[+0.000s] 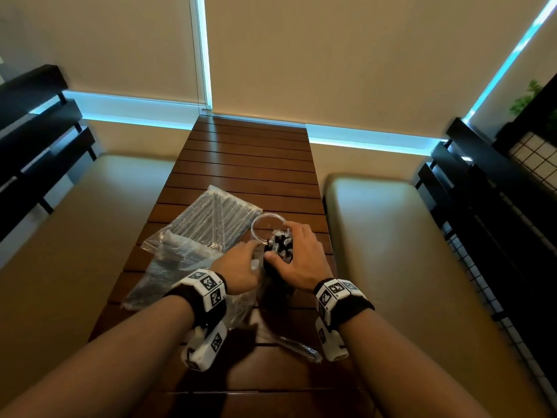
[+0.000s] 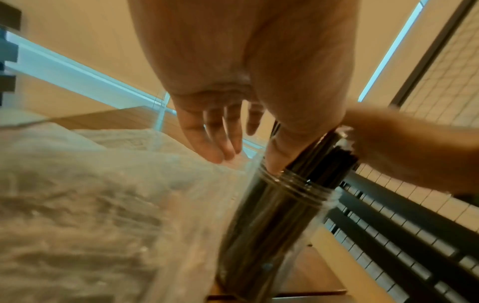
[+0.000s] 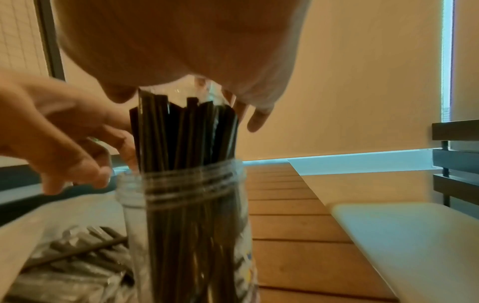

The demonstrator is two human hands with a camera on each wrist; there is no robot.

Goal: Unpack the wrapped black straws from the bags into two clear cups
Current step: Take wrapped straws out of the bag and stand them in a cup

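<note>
A clear cup (image 3: pixel 186 205) with a threaded rim stands on the wooden slatted table (image 1: pixel 250 152), packed with wrapped black straws (image 3: pixel 181 133). My right hand (image 1: pixel 297 251) sits on top of the bundle (image 1: pixel 280 247), thumb and fingers curled round its upper end. From the left, my left hand (image 1: pixel 247 259) reaches in; its thumb and fingertips (image 3: pixel 124 147) touch the side of the straws just above the rim, fingers loosely extended (image 2: pixel 215 127). A second clear cup (image 1: pixel 262 217) stands empty just behind. A clear bag (image 1: pixel 211 221) with more wrapped straws lies to the left.
A crumpled clear bag (image 1: pixel 174 267) lies under my left forearm. A loose piece of clear wrapping (image 1: pixel 298 348) lies near the table's front. Beige bench cushions (image 1: pixel 407 251) flank the table on both sides, with dark rails (image 1: pixel 482 206) beyond.
</note>
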